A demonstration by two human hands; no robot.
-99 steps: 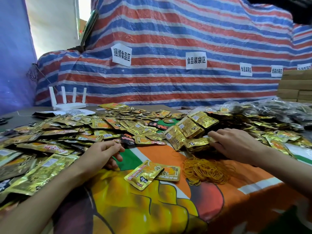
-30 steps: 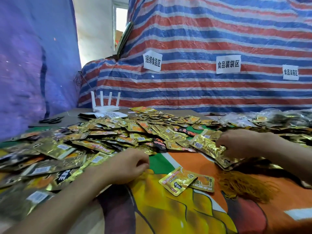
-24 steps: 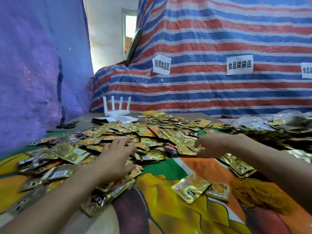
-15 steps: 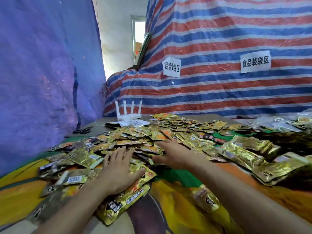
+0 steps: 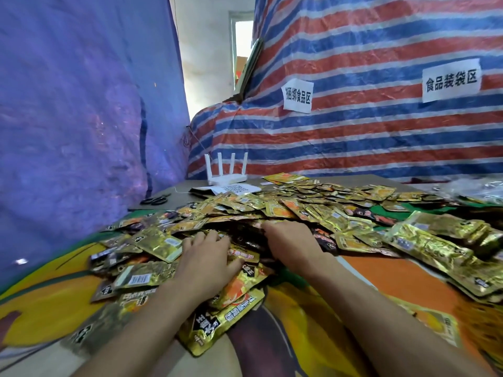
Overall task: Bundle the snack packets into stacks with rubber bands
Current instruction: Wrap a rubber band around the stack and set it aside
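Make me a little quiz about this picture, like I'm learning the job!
1. True or false: the left hand and the right hand both touch packets.
2. Which white thing stands behind the pile? A) router B) kettle C) lamp
3. Fill the gap: the scissors lie to the ___ of the router.

Key: 1 true; 2 A; 3 left.

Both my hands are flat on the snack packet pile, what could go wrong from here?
The left hand and right hand press the loose packets with no grip, so raking may fan them out, facing mixed ways. The right forearm lies close to the gold packet row and could scatter it.
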